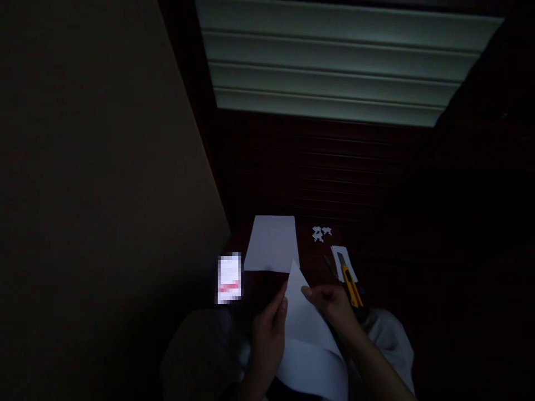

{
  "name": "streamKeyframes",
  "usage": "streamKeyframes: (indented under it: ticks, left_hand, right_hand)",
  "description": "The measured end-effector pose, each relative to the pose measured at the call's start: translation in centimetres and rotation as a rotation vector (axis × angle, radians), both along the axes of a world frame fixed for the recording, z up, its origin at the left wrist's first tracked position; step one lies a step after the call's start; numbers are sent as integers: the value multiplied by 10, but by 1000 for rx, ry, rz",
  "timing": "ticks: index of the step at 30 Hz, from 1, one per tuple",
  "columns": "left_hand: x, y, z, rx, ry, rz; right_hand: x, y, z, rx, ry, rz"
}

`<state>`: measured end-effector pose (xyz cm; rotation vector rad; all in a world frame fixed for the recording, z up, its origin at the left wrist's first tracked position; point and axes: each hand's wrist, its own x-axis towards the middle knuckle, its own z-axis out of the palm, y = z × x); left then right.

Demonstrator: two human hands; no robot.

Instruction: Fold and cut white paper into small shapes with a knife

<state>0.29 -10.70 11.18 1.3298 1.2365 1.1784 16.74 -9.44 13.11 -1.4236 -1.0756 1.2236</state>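
Dim room, low light; detail is limited.

Far left: pale wall (92, 167), nothing on it.

Left of centre: one small lit card or screen (229, 277) lying on the dark table (376, 234), its face blurred out, just left of the hands.

Centre, far side: one flat white sheet (272, 243) on the table, squared to the viewer, untouched and apart from both hands.

Centre, near: left hand (267, 334) and right hand (334, 306) both pinch one held paper (303, 312). Thumb and fingers of each hand are closed on its upper edges, left hand on the left edge, right hand on the right. The paper's long axis runs from a pointed tip at the far end, just past the fingertips, down toward the viewer's lap, where it widens and curls. The tip nearly meets the near edge of the flat sheet. Both hands are equally near; neither is free.

Right of centre: one yellow utility knife (351, 287) lies lengthwise near-to-far, partly on one small paper strip (343, 260), just beyond the right hand, not touched. A thin dark tool lies beside it; kind unclear.

Farther off: small white cut-out scraps (320, 233), three or four, count uncertain.

Above: window blinds (334, 61), pale slats.
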Motion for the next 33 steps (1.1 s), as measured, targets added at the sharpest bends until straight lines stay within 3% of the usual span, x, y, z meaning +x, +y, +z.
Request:
streamKeyframes:
  ticks: [7,11,16,19,25,33]
  left_hand:
    - [0,0,0,-47,-78,-25]
    - [-3,13,18,-220,-248,-81]
    - [-4,39,41,-291,-283,-148]
    - [-2,47,41,-293,-279,-130]
    - [0,53,25,-277,-309,-106]
    - [1,45,46,-308,-334,-185]
  right_hand:
    - [5,-3,-10,-6,-5,-28]
    - [4,-4,-5,-30,-1,30]
    - [-2,-8,2,-27,-27,111]
    - [-5,-9,2,-22,-20,122]
    - [-7,-13,-3,-6,20,94]
    - [-7,-17,4,-13,20,31]
